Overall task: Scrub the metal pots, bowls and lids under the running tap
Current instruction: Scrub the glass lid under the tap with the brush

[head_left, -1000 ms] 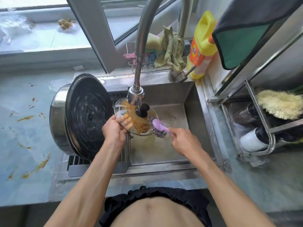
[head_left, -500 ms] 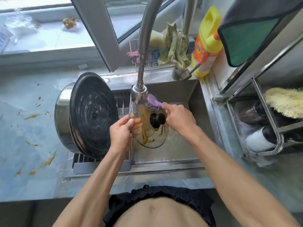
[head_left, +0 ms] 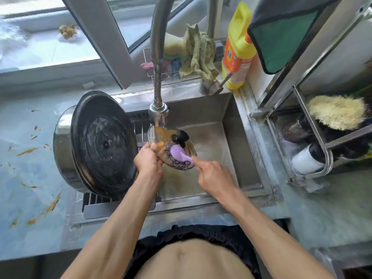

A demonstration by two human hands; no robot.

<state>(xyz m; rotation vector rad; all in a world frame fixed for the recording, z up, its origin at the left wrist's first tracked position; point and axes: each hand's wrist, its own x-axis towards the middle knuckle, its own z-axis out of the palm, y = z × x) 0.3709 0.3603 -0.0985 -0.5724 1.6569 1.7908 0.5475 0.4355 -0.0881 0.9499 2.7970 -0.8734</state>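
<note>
**Glass lid under the tap, scrubber on its lower half**

Head view: the left hand (head_left: 148, 161) grips the near-left rim of a round glass lid (head_left: 159, 133) smeared with orange residue, fingers curled over its edge, and holds it tilted over the steel sink (head_left: 227, 150). The lid's black knob (head_left: 180, 137) faces up and sits just beside the tap head (head_left: 158, 112), which hangs over the lid's far-left part. The right hand (head_left: 214, 178) is closed around the handle of a purple-handled steel-wool scrubber (head_left: 178, 156), forefinger stretched along the handle, and the dark wire pad presses against the lid's near half, just below the knob.

Left of the sink, a large steel pot (head_left: 62, 150) lies on its side on the ribbed drain rack (head_left: 94, 199), with a dark pot lid (head_left: 102, 143) leaning against its mouth, underside facing the sink. Orange scraps are scattered on the table (head_left: 24, 178) to the left.

Behind the sink a wire basket (head_left: 149, 63) holds cloths, with a green rag (head_left: 198, 55) draped over it, and a yellow detergent bottle (head_left: 238, 45) stands just beside the tap lever. On the right, a steel shelf rack (head_left: 314, 129) carries a pale bristly brush (head_left: 337, 111) and a white cup (head_left: 307, 161); a dark cloth with a green panel (head_left: 281, 35) hangs above it.
</note>
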